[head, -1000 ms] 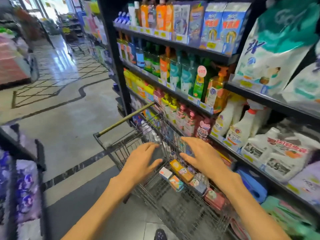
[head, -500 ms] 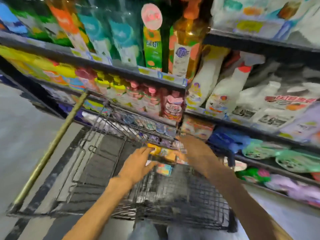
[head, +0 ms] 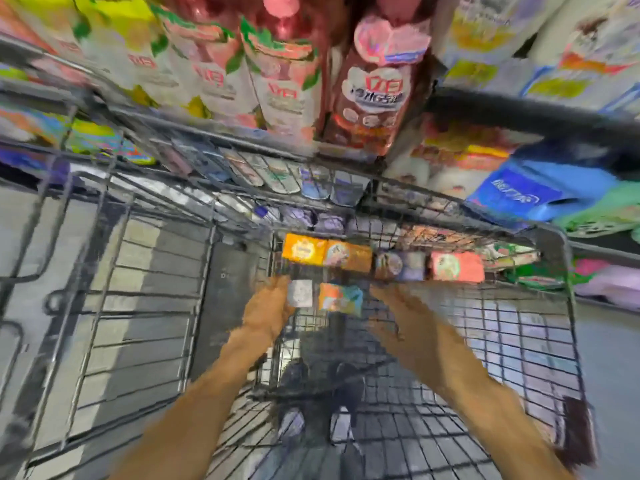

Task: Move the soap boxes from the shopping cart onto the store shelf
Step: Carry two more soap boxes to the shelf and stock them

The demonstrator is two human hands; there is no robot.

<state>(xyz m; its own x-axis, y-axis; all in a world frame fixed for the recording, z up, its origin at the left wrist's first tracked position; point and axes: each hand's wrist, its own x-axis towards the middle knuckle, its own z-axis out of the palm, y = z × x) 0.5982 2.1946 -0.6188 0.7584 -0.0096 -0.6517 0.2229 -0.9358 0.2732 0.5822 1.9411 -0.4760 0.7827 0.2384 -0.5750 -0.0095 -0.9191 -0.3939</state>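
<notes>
Several soap boxes lie in the wire shopping cart (head: 554,306). A far row holds an orange box (head: 304,249), an orange-brown box (head: 348,256), a purple box (head: 400,265) and a pink box (head: 456,266). Nearer me lie a small white box (head: 300,293) and an orange-and-teal box (head: 340,297). My left hand (head: 268,310) is down in the cart at the white box's left edge. My right hand (head: 391,306) is just right of the orange-and-teal box. Motion blur hides the fingers of both hands. The store shelf (head: 519,109) rises directly behind the cart.
Pink and white bottles (head: 374,91) and pouches fill the shelf above the cart. Blue and green packs (head: 519,195) sit on a lower shelf at right. The cart's folded wire seat panel (head: 138,306) is at left, over grey floor. My shoes show through the cart's bottom.
My view has tilted down and moved closer over the cart. Both hands have reached deeper, to either side of the two nearest soap boxes.
</notes>
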